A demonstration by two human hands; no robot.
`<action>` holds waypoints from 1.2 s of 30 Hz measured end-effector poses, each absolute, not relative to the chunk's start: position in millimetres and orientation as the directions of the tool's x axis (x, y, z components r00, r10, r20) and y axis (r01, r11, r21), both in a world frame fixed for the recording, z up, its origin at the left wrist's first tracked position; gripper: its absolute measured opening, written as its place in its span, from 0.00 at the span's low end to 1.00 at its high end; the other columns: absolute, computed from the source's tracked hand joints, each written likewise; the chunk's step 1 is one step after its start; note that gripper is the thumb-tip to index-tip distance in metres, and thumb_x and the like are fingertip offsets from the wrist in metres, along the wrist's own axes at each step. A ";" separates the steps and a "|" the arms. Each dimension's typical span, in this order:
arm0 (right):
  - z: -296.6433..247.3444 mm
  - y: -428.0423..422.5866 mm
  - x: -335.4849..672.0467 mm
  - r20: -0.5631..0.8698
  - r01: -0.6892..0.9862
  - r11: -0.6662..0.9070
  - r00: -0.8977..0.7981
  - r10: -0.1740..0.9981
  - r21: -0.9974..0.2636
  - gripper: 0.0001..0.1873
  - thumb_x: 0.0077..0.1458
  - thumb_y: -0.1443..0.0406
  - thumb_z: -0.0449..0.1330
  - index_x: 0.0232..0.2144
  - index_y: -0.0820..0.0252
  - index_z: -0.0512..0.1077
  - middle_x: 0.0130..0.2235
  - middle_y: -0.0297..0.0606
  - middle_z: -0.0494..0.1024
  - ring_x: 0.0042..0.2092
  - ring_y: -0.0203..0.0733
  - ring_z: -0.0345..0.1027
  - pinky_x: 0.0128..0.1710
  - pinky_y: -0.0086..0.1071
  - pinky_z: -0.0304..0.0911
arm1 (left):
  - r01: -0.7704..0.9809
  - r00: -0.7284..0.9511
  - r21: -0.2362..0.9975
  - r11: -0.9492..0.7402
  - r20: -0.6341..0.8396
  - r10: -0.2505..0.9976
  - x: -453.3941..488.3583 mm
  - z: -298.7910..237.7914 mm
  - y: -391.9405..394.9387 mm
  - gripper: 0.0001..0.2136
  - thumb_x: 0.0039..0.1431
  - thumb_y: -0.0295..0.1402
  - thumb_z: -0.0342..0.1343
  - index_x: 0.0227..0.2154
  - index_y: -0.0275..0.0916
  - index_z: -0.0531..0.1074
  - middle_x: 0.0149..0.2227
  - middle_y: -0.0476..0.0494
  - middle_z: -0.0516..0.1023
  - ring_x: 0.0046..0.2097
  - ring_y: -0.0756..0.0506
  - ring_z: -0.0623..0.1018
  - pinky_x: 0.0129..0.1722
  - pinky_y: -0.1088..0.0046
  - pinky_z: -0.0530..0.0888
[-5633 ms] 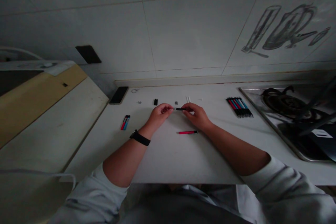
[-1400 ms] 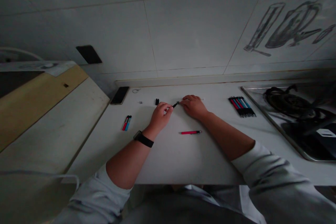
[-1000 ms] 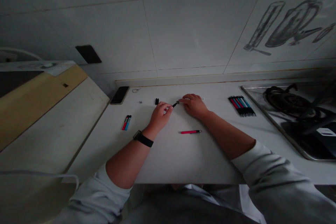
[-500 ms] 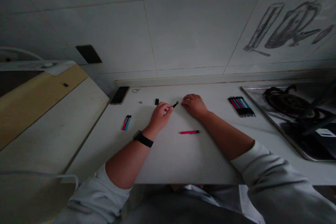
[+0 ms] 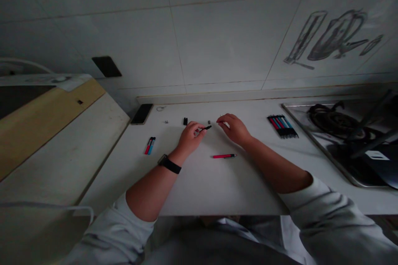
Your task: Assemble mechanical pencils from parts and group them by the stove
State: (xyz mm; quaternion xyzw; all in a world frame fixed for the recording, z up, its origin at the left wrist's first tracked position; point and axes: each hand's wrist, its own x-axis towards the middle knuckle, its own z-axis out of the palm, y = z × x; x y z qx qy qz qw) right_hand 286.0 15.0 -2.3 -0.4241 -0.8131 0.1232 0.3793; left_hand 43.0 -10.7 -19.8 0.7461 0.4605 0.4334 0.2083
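Observation:
My left hand (image 5: 190, 136), a dark watch on its wrist, pinches a slim black pen part (image 5: 207, 127) whose tip points right. Just beyond that tip lie small dark pieces (image 5: 209, 122) on the white counter. My right hand (image 5: 235, 129) is a little to the right, thumb and forefinger drawn together; a tiny pale bit shows at the fingertips, too small to name. A red pen (image 5: 224, 156) lies nearer to me, between my forearms. Black pen pieces (image 5: 185, 121) and tiny silvery parts (image 5: 167, 122) lie left of my hands.
Red and blue pen barrels (image 5: 149, 145) lie at the left. A row of several pens (image 5: 282, 126) is at the right, beside a gas stove (image 5: 336, 132). A phone (image 5: 142, 114) lies at the back left, near a wooden-edged board (image 5: 90, 91). The tiled wall closes the back.
The black part in my left hand has tipped flatter and sits slightly apart from the small dark pieces. My right hand has shifted slightly, its fingers more raised. The view has turned slightly.

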 end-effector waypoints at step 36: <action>4.1 -7.4 279.0 0.384 0.257 0.432 -0.216 0.898 -0.865 0.14 0.60 0.53 0.65 0.42 0.55 0.78 0.40 0.40 0.83 0.40 0.42 0.77 0.44 0.36 0.71 | 0.379 0.332 0.712 -0.591 0.492 0.805 49.6 -10.4 -21.3 0.03 0.64 0.30 0.62 0.39 0.40 0.79 0.42 0.42 0.76 0.45 0.45 0.78 0.44 0.68 0.77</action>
